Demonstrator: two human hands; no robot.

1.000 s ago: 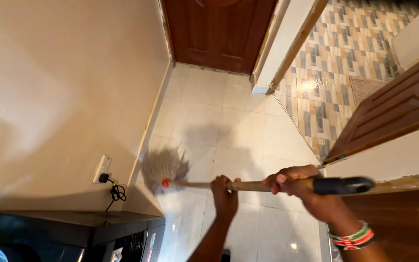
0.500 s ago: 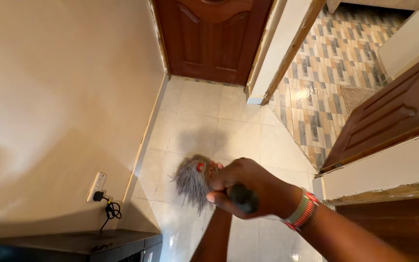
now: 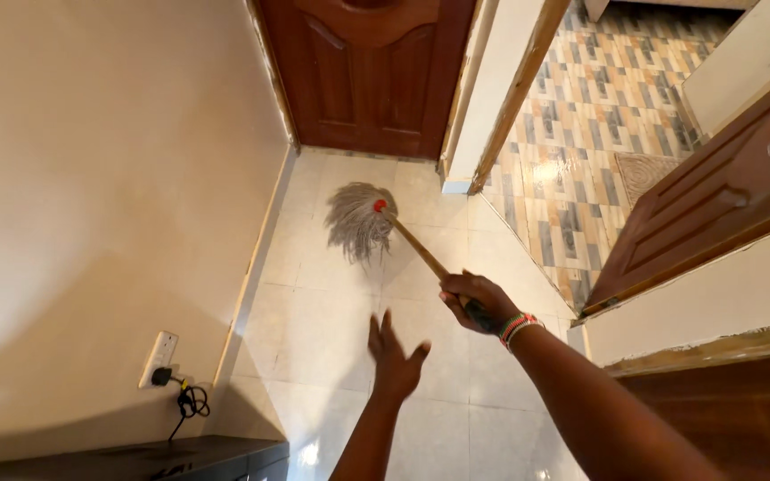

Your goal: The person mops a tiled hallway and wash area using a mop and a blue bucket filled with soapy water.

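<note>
Mopping a tiled hallway floor with one hand.
Right hand [image 3: 472,300] is clamping the mop handle [image 3: 417,249] near its dark end; left hand [image 3: 393,353] is hanging free just below, fingers spread, holding nothing. Mop head [image 3: 360,219] is resting on the floor [image 3: 456,419] well ahead of the grip, short of the wooden door [image 3: 363,71]; tiles nearest are already glistening, seemingly wet.

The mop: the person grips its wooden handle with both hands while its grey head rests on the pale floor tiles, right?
Not quite. Only the right hand grips the mop handle; the left hand is off it, fingers spread open in the air. The head view shows this. The grey head does rest on the pale floor tiles.
</note>
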